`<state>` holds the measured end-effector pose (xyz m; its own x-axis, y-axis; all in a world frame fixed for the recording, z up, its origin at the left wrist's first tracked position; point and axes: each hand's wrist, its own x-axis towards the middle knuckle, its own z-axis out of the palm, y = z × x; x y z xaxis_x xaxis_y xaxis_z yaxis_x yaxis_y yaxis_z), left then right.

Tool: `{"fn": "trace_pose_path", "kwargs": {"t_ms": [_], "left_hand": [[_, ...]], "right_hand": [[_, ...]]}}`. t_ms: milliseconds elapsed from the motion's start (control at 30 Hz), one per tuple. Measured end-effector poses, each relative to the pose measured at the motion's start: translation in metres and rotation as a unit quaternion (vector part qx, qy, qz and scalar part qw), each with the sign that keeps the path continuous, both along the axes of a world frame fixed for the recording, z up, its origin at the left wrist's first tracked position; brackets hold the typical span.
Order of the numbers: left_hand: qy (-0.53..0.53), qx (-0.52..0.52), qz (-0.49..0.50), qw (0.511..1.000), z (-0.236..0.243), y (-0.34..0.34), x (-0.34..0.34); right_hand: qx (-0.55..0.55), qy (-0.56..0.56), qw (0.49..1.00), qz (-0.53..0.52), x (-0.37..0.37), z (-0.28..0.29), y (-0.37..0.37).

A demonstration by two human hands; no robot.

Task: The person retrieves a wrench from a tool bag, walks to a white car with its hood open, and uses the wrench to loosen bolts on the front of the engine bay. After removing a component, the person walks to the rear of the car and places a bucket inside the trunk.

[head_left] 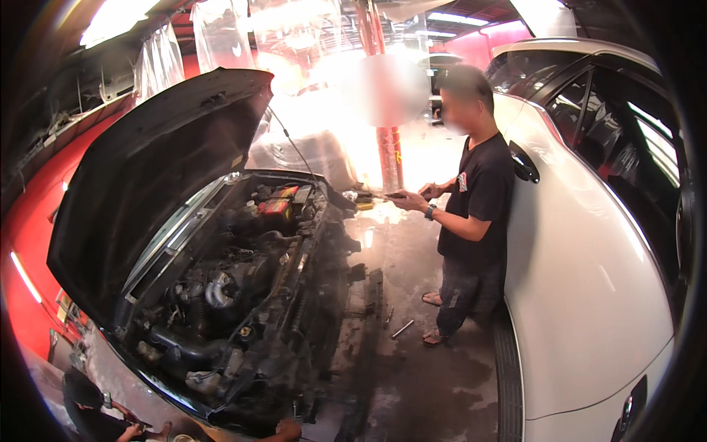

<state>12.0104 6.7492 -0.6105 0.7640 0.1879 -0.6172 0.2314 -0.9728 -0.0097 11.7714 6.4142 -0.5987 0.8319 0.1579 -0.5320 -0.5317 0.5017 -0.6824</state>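
One hand point(289, 429), its grip unclear, sits by the engine bay point(254, 276), a co-worker point(482, 188) standing between bay and white car point(582, 272).

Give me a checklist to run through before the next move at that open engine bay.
1. Hood raised: ok; it stands open, with a thin rod below its front corner.
2. Battery connections: cannot tell; too small to make out.
3. Floor free of loose tools: not ok; a metal bar lies near the standing co-worker.
4. That co-worker's footwear closed: not ok; open sandals.
5. Hand grip: cannot tell; the lower edge crops it.
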Motion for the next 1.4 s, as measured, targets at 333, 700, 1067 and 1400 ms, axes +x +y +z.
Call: {"fn": "trace_pose_path", "kwargs": {"t_ms": [333, 700, 1067, 1400], "left_hand": [[-0.003, -0.039, 0.025, 0.999, 0.001, -0.008, 0.004], [-0.015, -0.075, -0.042, 0.996, 0.022, -0.008, -0.010], [-0.004, -0.098, -0.041, 0.994, 0.009, 0.000, -0.006], [-0.016, -0.082, -0.072, 0.994, 0.003, 0.003, 0.000]], "right_hand": [[-0.551, -0.253, 0.784, 0.134, 0.011, 0.029, -0.030], [0.092, 0.227, 0.965, -0.090, 0.004, 0.075, 0.000], [0.028, 0.063, 0.986, -0.152, 0.000, 0.137, 0.018], [-0.402, -0.220, 0.888, 0.013, 0.006, 0.086, -0.002]]}}
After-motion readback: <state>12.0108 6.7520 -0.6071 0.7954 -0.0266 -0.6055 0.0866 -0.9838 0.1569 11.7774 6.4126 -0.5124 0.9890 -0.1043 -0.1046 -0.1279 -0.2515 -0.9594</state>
